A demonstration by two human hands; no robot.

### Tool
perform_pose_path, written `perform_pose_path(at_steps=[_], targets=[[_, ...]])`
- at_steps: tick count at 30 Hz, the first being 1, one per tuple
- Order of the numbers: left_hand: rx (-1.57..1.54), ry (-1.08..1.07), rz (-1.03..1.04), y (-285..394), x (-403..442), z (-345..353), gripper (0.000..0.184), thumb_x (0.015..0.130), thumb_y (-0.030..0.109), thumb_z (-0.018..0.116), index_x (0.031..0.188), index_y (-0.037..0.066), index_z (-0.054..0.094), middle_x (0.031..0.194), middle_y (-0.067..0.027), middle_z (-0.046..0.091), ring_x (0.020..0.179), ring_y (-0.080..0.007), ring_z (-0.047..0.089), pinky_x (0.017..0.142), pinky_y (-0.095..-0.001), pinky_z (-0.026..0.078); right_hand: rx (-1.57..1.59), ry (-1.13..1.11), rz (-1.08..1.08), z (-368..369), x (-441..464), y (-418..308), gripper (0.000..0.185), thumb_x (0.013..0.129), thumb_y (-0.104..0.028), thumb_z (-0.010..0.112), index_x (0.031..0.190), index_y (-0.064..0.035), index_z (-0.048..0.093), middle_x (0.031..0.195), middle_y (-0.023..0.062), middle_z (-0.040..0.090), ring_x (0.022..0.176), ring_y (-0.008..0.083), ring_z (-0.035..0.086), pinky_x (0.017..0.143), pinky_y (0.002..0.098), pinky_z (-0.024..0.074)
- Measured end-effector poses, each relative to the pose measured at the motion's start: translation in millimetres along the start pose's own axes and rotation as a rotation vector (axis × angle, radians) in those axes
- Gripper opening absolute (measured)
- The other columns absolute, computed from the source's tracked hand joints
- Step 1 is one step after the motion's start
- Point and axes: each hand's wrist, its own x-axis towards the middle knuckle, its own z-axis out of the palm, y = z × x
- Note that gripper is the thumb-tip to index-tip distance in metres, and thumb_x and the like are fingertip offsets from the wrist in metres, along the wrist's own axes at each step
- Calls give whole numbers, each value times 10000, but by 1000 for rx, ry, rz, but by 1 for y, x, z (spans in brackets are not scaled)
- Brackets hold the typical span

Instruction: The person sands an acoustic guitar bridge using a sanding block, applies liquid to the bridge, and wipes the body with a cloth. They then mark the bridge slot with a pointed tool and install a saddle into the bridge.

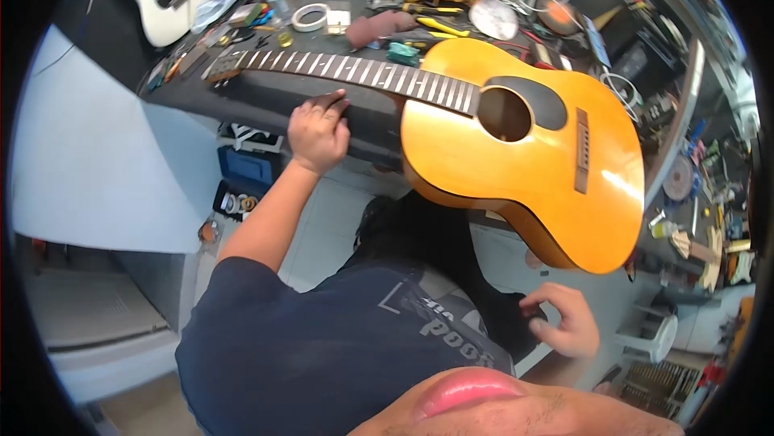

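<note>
An acoustic guitar (451,158) with an orange-yellow top lies face up on the dark workbench. Its fretted neck (355,70) reaches left to the headstock (224,66), and no strings can be made out on it. My left hand (318,131) rests at the bench's front edge, just below the neck, holding nothing, its fingers partly spread. Below the guitar's body, my right hand (568,321) hangs near my dark trouser leg. Its fingers are loosely bent, with a gap between thumb and forefinger and nothing visible in it.
Behind the neck are a masking tape roll (310,17), a maroon cloth (379,29), yellow-handled pliers (443,27) and a green block (403,53). A white electric guitar body (165,12) lies back left. A blue toolbox (246,168) stands below the bench; a white stool (655,337) is at right.
</note>
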Motion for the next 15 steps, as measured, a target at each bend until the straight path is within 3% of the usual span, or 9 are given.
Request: perform_pose_path(at_steps=[4, 7, 10, 14, 15], targets=[[-5, 24, -9, -1, -2, 1, 331, 801, 171, 722, 1120, 107, 779, 1283, -46, 757, 1095, -278, 699, 916, -434, 524, -143, 56, 500, 22, -7, 122, 272, 874, -194, 732, 1063, 0, 762, 887, 138, 760, 904, 248, 748, 851, 382, 577], [-16, 45, -23, 0, -1, 0, 300, 799, 166, 728, 1089, 98, 770, 1246, -48, 757, 1060, -281, 692, 907, -433, 522, -151, -53, 631, 31, -21, 221, 258, 933, -180, 689, 1099, 7, 750, 936, 158, 777, 929, 251, 750, 854, 377, 573], [-60, 26, -34, -1, -2, -4, 258, 809, 171, 743, 1053, 89, 758, 1213, -54, 755, 1039, -283, 685, 905, -428, 518, -106, 38, 844, 51, -22, 275, 280, 940, -208, 672, 1093, 9, 761, 995, 195, 790, 981, 340, 763, 901, 426, 576], [-154, -58, 58, -18, 1, -15, 211, 835, 169, 763, 1018, 69, 740, 1169, -79, 754, 1013, -311, 688, 877, -443, 530, -412, 135, 750, 91, -46, 362, 325, 926, -225, 662, 1100, 28, 772, 1097, 248, 786, 1107, 420, 744, 970, 459, 569], [-146, 32, 38, -28, 1, -15, 197, 852, 169, 764, 1013, 60, 733, 1145, -91, 751, 999, -326, 688, 868, -451, 534, -438, 111, 775, 96, -50, 376, 335, 922, -228, 661, 1103, 31, 773, 1120, 256, 782, 1136, 426, 737, 983, 458, 567]])
